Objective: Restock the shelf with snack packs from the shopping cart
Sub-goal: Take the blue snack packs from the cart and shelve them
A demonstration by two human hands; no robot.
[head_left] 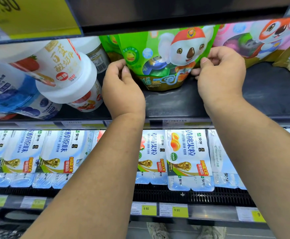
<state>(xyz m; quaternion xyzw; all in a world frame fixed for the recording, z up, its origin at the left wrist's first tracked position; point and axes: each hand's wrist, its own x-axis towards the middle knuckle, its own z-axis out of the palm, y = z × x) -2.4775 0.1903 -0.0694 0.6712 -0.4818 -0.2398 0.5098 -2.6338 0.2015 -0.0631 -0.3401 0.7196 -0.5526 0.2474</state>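
I have the green snack pack (166,59) between my two hands, straight in front of me on the dark shelf (175,104). My left hand (121,87) pinches its lower left edge, thumb in front and fingers curled round behind. My right hand (222,73) pinches the lower right edge the same way. Neither hand holds anything else.

The pack stands upright, its long axis running up towards the shelf above, with its printed face turned to me. Its base looks to be touching the shelf, set back from the front lip. Both hands are equally near it, one on each side, so neither has to reach across.

A second green pack (108,44) stands just behind it to the left. A pink pack (254,37) stands near on the right, close to my right knuckles. Tipped yoghurt tubs (66,71) crowd the left side, beside my left wrist.

I judge that what matters next is straight back: the pack should slide away from me into line with its green neighbour, kept upright, before I let go. The base is narrow, so it could flop forward when I let go.
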